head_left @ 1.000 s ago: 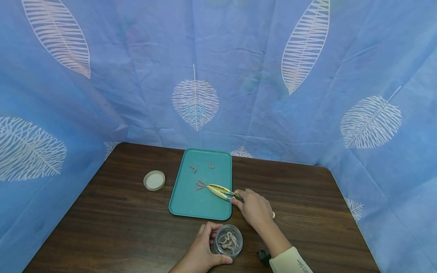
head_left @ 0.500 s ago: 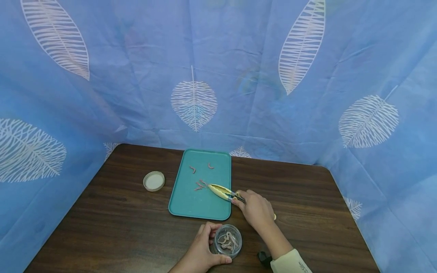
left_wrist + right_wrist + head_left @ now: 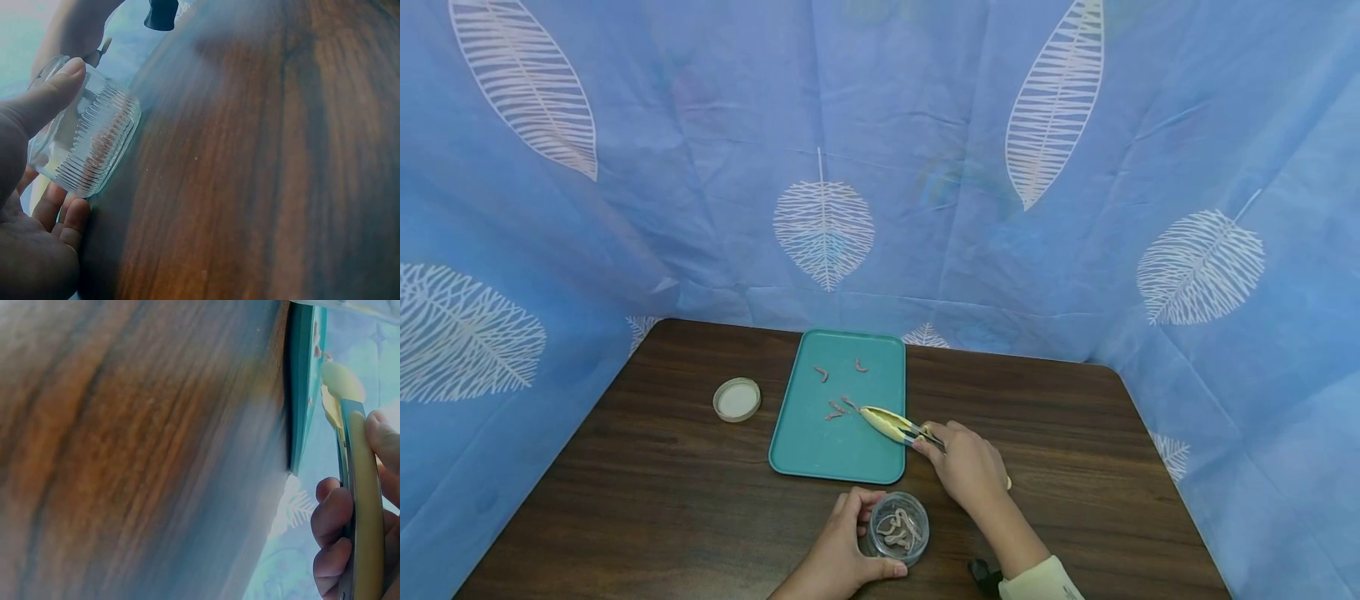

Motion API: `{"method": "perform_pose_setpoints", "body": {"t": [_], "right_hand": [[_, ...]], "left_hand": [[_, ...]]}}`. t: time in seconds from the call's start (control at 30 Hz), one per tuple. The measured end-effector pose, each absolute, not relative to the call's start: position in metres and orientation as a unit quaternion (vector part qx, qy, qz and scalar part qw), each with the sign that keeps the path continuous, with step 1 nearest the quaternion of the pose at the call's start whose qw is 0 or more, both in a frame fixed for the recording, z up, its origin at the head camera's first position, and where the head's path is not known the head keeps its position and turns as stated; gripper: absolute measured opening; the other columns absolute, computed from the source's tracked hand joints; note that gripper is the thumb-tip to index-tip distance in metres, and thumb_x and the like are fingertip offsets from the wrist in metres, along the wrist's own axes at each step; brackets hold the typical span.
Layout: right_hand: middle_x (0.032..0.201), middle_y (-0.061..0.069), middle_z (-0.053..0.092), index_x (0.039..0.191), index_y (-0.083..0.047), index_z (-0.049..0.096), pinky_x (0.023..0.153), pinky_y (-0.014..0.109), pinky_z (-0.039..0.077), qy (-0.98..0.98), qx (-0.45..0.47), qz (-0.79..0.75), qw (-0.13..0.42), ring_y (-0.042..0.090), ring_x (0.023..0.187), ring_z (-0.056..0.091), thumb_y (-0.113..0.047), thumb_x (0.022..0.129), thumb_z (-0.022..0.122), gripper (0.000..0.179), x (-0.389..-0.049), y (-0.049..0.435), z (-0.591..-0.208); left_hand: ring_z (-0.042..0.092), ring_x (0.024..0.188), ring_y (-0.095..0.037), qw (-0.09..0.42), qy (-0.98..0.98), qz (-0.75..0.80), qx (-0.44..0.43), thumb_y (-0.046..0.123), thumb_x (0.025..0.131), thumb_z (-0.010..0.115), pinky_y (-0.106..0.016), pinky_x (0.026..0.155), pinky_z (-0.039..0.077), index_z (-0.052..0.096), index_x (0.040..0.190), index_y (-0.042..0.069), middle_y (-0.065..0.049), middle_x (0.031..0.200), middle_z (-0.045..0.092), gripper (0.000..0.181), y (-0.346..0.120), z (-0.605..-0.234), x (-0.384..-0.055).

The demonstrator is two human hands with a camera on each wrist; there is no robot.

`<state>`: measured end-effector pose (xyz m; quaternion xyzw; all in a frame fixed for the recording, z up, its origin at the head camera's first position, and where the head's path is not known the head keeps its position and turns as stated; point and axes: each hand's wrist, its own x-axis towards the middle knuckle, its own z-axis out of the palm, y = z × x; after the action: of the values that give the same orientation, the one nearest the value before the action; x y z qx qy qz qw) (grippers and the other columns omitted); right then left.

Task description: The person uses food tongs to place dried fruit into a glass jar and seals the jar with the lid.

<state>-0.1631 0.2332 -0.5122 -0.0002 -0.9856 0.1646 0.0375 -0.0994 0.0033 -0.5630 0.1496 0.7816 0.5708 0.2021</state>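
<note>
My left hand (image 3: 842, 550) holds a clear ribbed jar (image 3: 103, 140) on the table, thumb on the near side and fingers on the far side. Several pale, worm-like strips (image 3: 901, 533) lie curled inside it. My right hand (image 3: 970, 468) grips yellow tongs (image 3: 886, 422), reaching over the right half of a teal tray (image 3: 835, 454). At their tips is a thin pinkish strip (image 3: 850, 403); whether the tips pinch it is too small to tell. Other short pink strips (image 3: 834, 415) lie just left of it, with two more (image 3: 861, 366) farther back.
A round lid (image 3: 737, 400) with a pale inside lies on the dark wooden table (image 3: 647, 500), left of the tray. A small black object (image 3: 983, 575) sits near my right sleeve. A blue leaf-patterned curtain (image 3: 925, 250) stands behind the table.
The tongs' tips have moved slightly right, and the pink strip at them has shifted right, away from the small cluster. The left hand and jar stay put.
</note>
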Motion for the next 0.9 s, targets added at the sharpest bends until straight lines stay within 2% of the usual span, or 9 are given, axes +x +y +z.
{"method": "perform_pose_setpoints", "body": {"t": [0.2,0.5,0.7,0.9], "right_hand": [[0.095,-0.001,0.072,0.138,-0.025,0.076,0.055,0.031,0.039,-0.985,-0.008,0.168,0.028,0.013,0.063,0.048,-0.052,0.1,0.074,0.048,-0.158,0.238,-0.512],[0.087,-0.003,0.068,0.136,-0.025,0.077,0.053,0.03,0.036,-0.984,-0.011,0.174,0.03,0.013,0.061,0.045,-0.051,0.098,0.076,0.046,-0.146,0.243,-0.512],[0.1,0.001,0.077,0.134,-0.025,0.078,0.054,0.031,0.041,-0.984,-0.018,0.171,0.042,0.013,0.065,0.054,-0.05,0.096,0.078,0.045,-0.134,0.247,-0.508],[0.087,-0.002,0.07,0.134,-0.026,0.078,0.051,0.029,0.037,-0.983,-0.032,0.177,0.042,0.013,0.059,0.045,-0.048,0.096,0.079,0.043,-0.119,0.252,-0.504]], "left_hand": [[0.049,0.117,-0.021,0.206,0.78,0.573,0.148,0.027,0.081,0.099,-0.024,0.093,0.046,0.051,0.147,0.016,-0.014,0.143,0.05,0.081,0.004,-0.563,-0.099],[0.049,0.115,-0.016,0.197,0.779,0.574,0.156,0.026,0.081,0.099,-0.022,0.093,0.046,0.052,0.146,0.015,-0.012,0.138,0.051,0.08,0.004,-0.566,-0.099],[0.049,0.114,-0.015,0.193,0.78,0.575,0.154,0.026,0.081,0.099,-0.023,0.093,0.046,0.053,0.145,0.015,-0.011,0.138,0.051,0.081,0.003,-0.565,-0.098],[0.049,0.113,-0.012,0.189,0.779,0.578,0.156,0.026,0.08,0.099,-0.022,0.094,0.046,0.052,0.145,0.016,-0.009,0.133,0.052,0.081,0.004,-0.564,-0.097]]}}
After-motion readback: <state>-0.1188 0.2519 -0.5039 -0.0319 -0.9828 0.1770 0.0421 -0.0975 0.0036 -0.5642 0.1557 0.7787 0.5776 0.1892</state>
